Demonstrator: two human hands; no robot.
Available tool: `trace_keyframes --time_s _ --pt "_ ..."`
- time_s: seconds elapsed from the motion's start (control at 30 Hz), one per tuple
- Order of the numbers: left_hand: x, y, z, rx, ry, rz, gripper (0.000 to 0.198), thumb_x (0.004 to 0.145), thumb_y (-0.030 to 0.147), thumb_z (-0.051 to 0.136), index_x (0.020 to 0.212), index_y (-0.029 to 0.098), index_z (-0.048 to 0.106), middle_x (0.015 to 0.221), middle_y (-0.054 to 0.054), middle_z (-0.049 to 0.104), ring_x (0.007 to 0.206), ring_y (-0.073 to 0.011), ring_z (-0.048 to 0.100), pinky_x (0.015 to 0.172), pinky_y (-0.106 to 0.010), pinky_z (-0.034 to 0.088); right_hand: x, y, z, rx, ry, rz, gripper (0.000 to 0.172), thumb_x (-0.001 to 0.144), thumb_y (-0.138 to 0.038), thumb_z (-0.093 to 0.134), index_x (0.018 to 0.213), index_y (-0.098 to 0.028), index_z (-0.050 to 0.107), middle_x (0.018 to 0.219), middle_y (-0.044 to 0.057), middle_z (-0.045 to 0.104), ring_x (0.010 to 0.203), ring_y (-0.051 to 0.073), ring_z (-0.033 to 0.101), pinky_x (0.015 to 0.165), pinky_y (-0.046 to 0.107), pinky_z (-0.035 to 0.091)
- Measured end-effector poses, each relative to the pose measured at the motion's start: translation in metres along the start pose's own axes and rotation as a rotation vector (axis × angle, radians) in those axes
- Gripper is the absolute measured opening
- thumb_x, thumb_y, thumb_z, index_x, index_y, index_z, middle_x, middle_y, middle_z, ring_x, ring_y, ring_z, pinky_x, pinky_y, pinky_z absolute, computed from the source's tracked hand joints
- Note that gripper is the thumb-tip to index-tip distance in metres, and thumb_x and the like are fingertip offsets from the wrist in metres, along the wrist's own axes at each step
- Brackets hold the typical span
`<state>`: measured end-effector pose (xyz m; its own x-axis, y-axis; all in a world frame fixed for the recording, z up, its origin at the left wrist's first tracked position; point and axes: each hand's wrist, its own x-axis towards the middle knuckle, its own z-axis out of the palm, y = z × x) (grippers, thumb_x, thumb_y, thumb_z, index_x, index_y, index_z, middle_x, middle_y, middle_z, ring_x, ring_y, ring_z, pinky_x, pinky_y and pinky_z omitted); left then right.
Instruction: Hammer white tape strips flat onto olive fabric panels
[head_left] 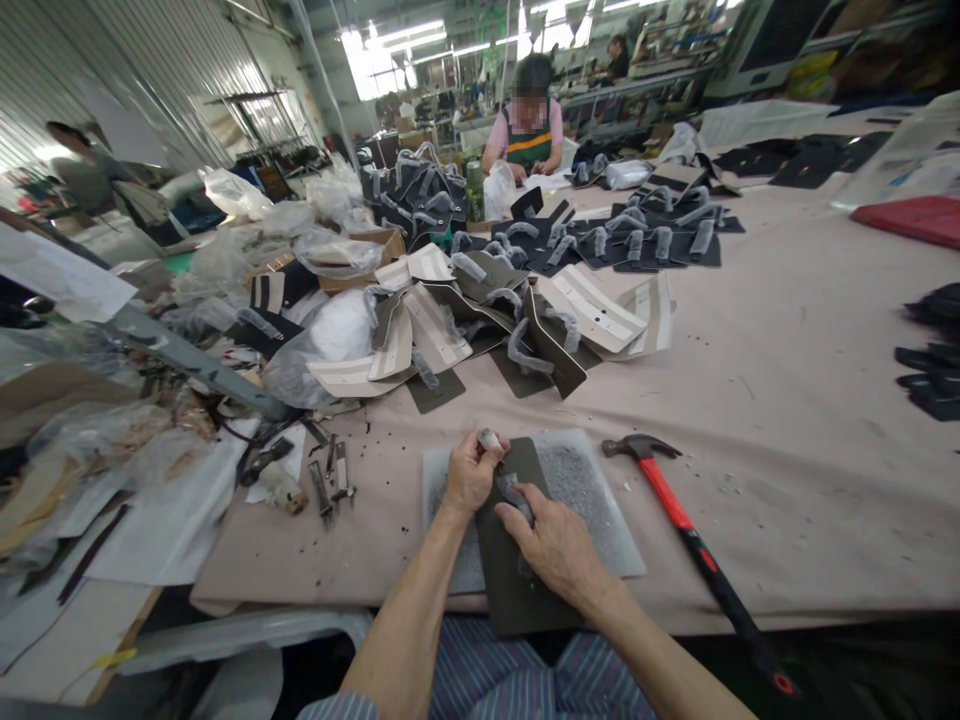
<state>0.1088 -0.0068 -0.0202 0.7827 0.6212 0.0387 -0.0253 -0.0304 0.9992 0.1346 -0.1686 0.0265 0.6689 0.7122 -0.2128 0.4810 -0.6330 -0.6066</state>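
My left hand (471,474) is closed round a small punch-like tool with a pale round end (490,440), held at the upper left edge of a dark olive panel (511,600). Most of the tool is hidden by the fingers. On the panel, my right hand (561,548) is closed on a plastic-wrapped strap handle (516,494). The panel lies on a worn grey board (596,500), with its lower end past the table edge. A claw hammer (667,495) with a red and black grip rests to the right, touched by neither hand.
Panels with wrapped handles (551,340) are heaped ahead, with dark ones (630,240) behind. Small metal tools (330,485) lie left, near a short mallet (266,460). A metal post (195,360) slants in from the left. A co-worker (531,130) sits across the table.
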Motion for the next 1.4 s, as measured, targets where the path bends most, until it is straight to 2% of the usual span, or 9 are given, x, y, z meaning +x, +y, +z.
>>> trace_keyframes --time_s 0.4,0.5,0.6,0.7,0.87,1.0,1.2,1.3,1.4 --pt "-0.002 0.0 0.001 0.236 -0.036 0.097 0.014 0.084 0.018 0.061 0.098 0.019 0.065 0.093 -0.005 0.074 0.087 -0.018 0.069 0.079 -0.027 0.052 -0.002 0.013 -0.012 0.242 0.016 -0.132 0.046 0.101 -0.047 0.039 0.13 -0.017 0.058 0.112 0.011 0.071 0.103 0.025 0.067 0.088 0.035 0.047" --pt "-0.007 0.003 0.002 0.352 -0.061 0.164 0.015 0.084 0.014 0.059 0.097 0.02 0.066 0.092 -0.003 0.074 0.086 -0.0172 0.068 0.079 -0.026 0.051 -0.004 0.049 -0.027 0.198 0.243 -0.145 0.045 0.101 -0.047 0.036 0.124 -0.015 0.059 0.117 0.013 0.066 0.108 0.024 0.061 0.092 0.035 0.047" --pt "-0.011 0.002 0.002 0.433 -0.076 0.236 0.017 0.084 0.012 0.059 0.098 0.02 0.066 0.093 -0.003 0.073 0.088 -0.0179 0.068 0.081 -0.026 0.05 -0.011 0.105 -0.042 -0.194 0.448 0.003 0.048 0.094 -0.047 0.046 0.121 -0.009 0.058 0.117 0.021 0.061 0.109 0.033 0.058 0.091 0.043 0.046" --pt "-0.013 0.0 0.002 0.445 -0.073 0.237 0.017 0.085 0.013 0.06 0.099 0.02 0.066 0.094 -0.003 0.073 0.088 -0.0184 0.068 0.081 -0.027 0.051 -0.024 0.159 -0.049 -0.454 0.327 0.21 0.04 0.093 -0.038 0.042 0.115 -0.009 0.059 0.104 0.021 0.062 0.096 0.034 0.061 0.08 0.042 0.046" --pt "-0.012 -0.002 0.001 0.372 -0.074 0.201 0.018 0.084 0.012 0.061 0.099 0.02 0.066 0.094 -0.003 0.075 0.089 -0.018 0.069 0.081 -0.027 0.051 -0.034 0.198 -0.053 -0.276 0.13 0.41 0.031 0.09 -0.043 0.044 0.096 -0.016 0.059 0.094 0.014 0.064 0.085 0.028 0.064 0.069 0.035 0.045" --pt "-0.013 -0.001 0.001 0.38 -0.081 0.182 0.016 0.084 0.013 0.06 0.097 0.02 0.066 0.092 -0.003 0.074 0.087 -0.0179 0.068 0.081 -0.026 0.051 -0.035 0.188 -0.063 -0.226 0.068 0.416 0.018 0.084 -0.034 0.047 0.073 -0.021 0.051 0.076 0.01 0.06 0.068 0.023 0.058 0.063 0.035 0.041" --pt "-0.013 -0.003 0.0 0.361 -0.076 0.189 0.015 0.083 0.015 0.06 0.096 0.02 0.066 0.09 -0.002 0.073 0.086 -0.018 0.067 0.08 -0.026 0.049 -0.053 0.154 -0.08 0.967 -0.092 0.615 0.028 0.078 -0.046 0.063 0.081 -0.021 0.05 0.063 -0.004 0.044 0.045 0.009 0.038 0.043 0.022 0.033" --pt "-0.014 -0.003 0.0 0.354 -0.072 0.185 0.015 0.083 0.014 0.06 0.095 0.019 0.066 0.088 -0.002 0.072 0.084 -0.0176 0.066 0.079 -0.026 0.049 -0.054 0.114 -0.087 0.873 0.007 0.54 0.035 0.082 -0.055 0.058 0.087 -0.022 0.052 0.059 -0.006 0.041 0.039 0.008 0.032 0.036 0.021 0.024" --pt "-0.014 -0.002 0.0 0.354 -0.073 0.187 0.013 0.084 0.015 0.059 0.094 0.02 0.066 0.088 -0.002 0.072 0.083 -0.0172 0.066 0.079 -0.025 0.049 -0.043 0.067 -0.094 0.443 0.24 0.215 0.045 0.089 -0.066 0.042 0.086 -0.022 0.054 0.056 -0.002 0.047 0.043 0.013 0.043 0.042 0.026 0.031"
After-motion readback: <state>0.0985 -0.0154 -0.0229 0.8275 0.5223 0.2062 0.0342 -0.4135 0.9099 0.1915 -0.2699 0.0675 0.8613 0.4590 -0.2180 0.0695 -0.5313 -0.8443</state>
